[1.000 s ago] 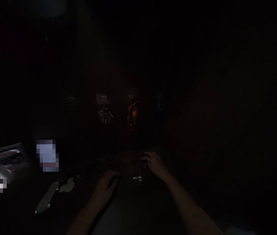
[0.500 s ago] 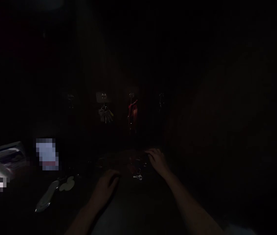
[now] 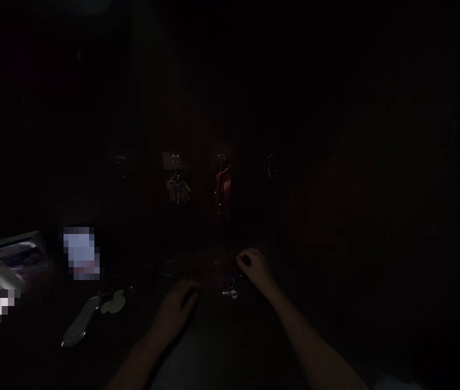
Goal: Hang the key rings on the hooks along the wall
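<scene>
Between the curved left hand [image 3: 176, 306] and right hand [image 3: 256, 267], a shiny, round-headed key [image 3: 232, 294] is seen; neither grip can be told.

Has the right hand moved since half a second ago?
Yes: the right hand has shifted slightly left and back toward the wearer, judged against the small pale key.

The key [image 3: 230, 293] lies on the table [image 3: 201, 352]. The left hand [image 3: 176, 304] is left of the key; the right hand [image 3: 256, 267] is behind it, to the right. A box [image 3: 23, 255] is far left of the key. Behind and above the key hang a key bunch [image 3: 178, 190], offset left, and another item [image 3: 224, 187], nearly in line.
</scene>
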A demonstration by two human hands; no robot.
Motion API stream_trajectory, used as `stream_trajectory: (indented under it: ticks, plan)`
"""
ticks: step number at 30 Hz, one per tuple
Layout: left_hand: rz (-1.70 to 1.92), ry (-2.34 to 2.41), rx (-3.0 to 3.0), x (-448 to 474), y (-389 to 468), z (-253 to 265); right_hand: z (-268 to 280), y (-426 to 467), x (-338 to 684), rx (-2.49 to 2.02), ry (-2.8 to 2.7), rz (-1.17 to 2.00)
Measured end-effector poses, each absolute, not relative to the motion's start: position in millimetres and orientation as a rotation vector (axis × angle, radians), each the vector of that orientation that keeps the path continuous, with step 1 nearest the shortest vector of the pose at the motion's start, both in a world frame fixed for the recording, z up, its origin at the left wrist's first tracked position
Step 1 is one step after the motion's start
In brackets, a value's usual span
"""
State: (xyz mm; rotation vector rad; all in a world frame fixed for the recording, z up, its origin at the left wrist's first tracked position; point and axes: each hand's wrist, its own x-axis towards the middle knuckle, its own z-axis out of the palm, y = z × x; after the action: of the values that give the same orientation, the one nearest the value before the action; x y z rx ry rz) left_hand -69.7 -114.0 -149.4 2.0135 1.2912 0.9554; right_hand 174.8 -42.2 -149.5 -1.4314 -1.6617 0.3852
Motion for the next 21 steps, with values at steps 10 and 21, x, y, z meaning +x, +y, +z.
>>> stream_trajectory:
  ticks: [10, 21]
  plan:
    - [0.969, 1.265, 2.023, -71.0, -111.9, -155.5, -145.8, -35.1, 185.9, -1.247, -1.198, 0.836]
    - [1.118, 1.334, 1.903, -68.0, -111.9, -158.2, -112.4, -67.4, 150.5, -0.915, -1.081, 1.357]
